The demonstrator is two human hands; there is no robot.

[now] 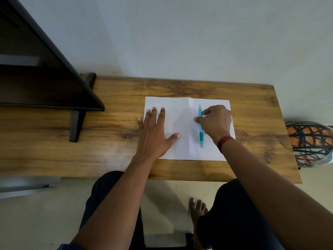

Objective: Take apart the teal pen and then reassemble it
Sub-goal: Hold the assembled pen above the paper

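The teal pen [201,134] lies whole on the right half of a white sheet of paper [182,112], its tip pointing toward me. My right hand [215,121] is over the pen's middle, with thumb and forefinger pinched on the barrel; the pen still rests on the paper. A red band circles that wrist. My left hand [155,131] lies flat with fingers spread on the left part of the sheet, holding nothing.
The paper sits on a wooden table [111,127] against a pale wall. A dark shelf unit [45,78] stands on the table's left. An orange and black patterned object [310,143] sits beyond the right edge. My knees and a bare foot [197,208] are below.
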